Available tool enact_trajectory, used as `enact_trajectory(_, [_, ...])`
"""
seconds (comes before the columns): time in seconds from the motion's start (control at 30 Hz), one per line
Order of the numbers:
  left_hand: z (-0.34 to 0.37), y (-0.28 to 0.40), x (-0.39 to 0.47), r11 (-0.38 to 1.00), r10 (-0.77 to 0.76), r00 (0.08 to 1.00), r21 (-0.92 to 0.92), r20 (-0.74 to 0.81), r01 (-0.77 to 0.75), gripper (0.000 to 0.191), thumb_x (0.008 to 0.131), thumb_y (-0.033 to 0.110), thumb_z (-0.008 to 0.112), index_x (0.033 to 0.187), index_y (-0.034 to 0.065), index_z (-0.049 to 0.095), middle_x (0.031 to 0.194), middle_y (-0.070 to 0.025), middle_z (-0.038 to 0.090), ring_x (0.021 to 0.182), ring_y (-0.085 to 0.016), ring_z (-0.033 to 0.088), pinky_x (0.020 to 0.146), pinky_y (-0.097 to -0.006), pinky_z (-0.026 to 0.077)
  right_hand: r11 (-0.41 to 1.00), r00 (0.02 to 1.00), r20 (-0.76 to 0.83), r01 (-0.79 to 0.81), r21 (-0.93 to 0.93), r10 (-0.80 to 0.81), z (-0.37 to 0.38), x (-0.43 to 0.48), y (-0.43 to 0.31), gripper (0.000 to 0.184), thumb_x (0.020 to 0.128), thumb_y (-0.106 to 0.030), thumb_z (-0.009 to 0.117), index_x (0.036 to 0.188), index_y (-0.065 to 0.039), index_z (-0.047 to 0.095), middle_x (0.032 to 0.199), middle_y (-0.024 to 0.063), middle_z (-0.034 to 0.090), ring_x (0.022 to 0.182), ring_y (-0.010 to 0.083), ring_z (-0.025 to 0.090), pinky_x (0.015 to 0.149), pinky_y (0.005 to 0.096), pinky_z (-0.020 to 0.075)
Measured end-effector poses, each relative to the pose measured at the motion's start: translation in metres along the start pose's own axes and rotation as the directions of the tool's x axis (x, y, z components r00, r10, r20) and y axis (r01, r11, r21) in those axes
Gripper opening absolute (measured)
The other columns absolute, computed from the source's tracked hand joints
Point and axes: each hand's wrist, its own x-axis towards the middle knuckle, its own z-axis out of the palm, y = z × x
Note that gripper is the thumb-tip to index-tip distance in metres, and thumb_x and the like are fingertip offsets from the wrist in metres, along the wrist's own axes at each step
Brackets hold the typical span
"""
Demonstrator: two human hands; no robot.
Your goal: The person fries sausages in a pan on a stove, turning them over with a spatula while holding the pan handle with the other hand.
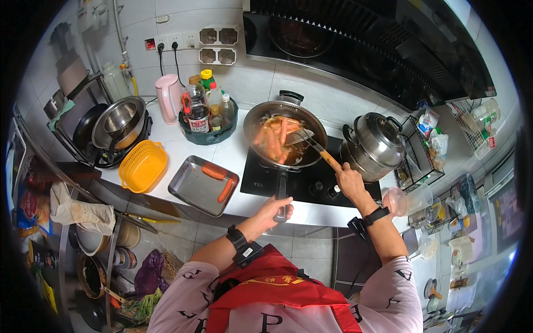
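Note:
A wok (310,109) with bubbling brown oil stands on the black cooktop (266,177), and several orange-red sausages (272,141) lie in it, mostly at its left and middle. My left hand (272,212) is closed around the wok's long dark handle (282,187). In my right hand (349,180) is the wooden grip of a metal spatula (329,159); its slotted-looking blade dips into the wok, right beside the sausages. Left of the cooktop, a rectangular metal tray (200,183) holds two more sausages (225,190).
A lidded steel steamer pot (372,145) stands close to the wok's right. Behind the tray are a yellow plastic basket (143,166), a green bin of bottles (208,135) and a pink kettle (168,100). The range hood (354,79) overhangs the back; a pink bowl (394,200) sits at right.

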Motion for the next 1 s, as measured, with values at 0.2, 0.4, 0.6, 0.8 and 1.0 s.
enact_trajectory(0.2, [0.002, -0.002, 0.001, 1.000, -0.010, 1.000, -0.017, 0.011, 0.010, 0.018, 0.082, 0.009, 0.059, 0.088, 0.0082, 0.042, 0.068, -0.0095, 0.055, 0.056, -0.018, 0.054, 0.047, -0.0283, 0.045, 0.998, 0.999, 0.010, -0.040, 0.046, 0.040, 0.008, 0.006, 0.004, 0.050, 0.079, -0.013, 0.054, 0.127, -0.021, 0.042, 0.078, 0.0160, 0.049, 0.058, 0.0334, 0.056, 0.052, 0.0432, 0.0479])
enact_trajectory(0.4, [-0.001, -0.002, 0.002, 0.999, -0.010, 1.000, -0.033, 0.018, 0.011, 0.018, 0.082, 0.010, 0.059, 0.088, 0.0075, 0.043, 0.069, -0.0097, 0.056, 0.056, -0.018, 0.054, 0.048, -0.0287, 0.045, 0.953, 0.984, 0.052, -0.176, 0.246, 0.168, -0.016, 0.009, 0.009, 0.054, 0.080, -0.009, 0.054, 0.130, -0.020, 0.038, 0.083, 0.0182, 0.054, 0.074, 0.0374, 0.057, 0.066, 0.0451, 0.0457])
enact_trajectory(0.6, [0.002, -0.004, 0.001, 1.000, 0.007, 1.000, -0.010, 0.009, -0.007, 0.014, 0.081, 0.013, 0.061, 0.085, 0.0069, 0.049, 0.070, -0.0084, 0.055, 0.057, -0.016, 0.054, 0.049, -0.0266, 0.046, 0.735, 0.949, 0.044, -0.272, 0.621, 0.314, 0.022, 0.043, 0.012, 0.049, 0.083, -0.013, 0.052, 0.130, -0.014, 0.036, 0.094, 0.0253, 0.057, 0.088, 0.0393, 0.056, 0.078, 0.0440, 0.0435])
enact_trajectory(0.8, [0.001, -0.002, 0.000, 1.000, 0.005, 1.000, 0.000, 0.018, -0.005, 0.015, 0.081, 0.014, 0.061, 0.085, 0.0070, 0.048, 0.070, -0.0081, 0.056, 0.057, -0.016, 0.053, 0.049, -0.0264, 0.046, -0.127, 0.711, 0.650, -0.643, 0.755, 0.268, 0.032, 0.076, -0.014, 0.046, 0.092, -0.015, 0.036, 0.136, -0.024, 0.026, 0.063, -0.0007, 0.035, 0.044, 0.0070, 0.027, 0.037, 0.0207, 0.0231])
enact_trajectory(1.0, [0.002, -0.003, 0.000, 1.000, 0.006, 1.000, -0.005, 0.012, -0.006, 0.017, 0.081, 0.015, 0.061, 0.086, 0.0070, 0.047, 0.071, -0.0084, 0.055, 0.056, -0.016, 0.053, 0.048, -0.0264, 0.046, -0.260, 0.760, 0.648, -0.616, 0.744, 0.054, 0.048, 0.090, -0.030, 0.047, 0.089, -0.014, 0.040, 0.135, -0.022, 0.030, 0.061, -0.0004, 0.038, 0.041, 0.0086, 0.029, 0.035, 0.0214, 0.0253])
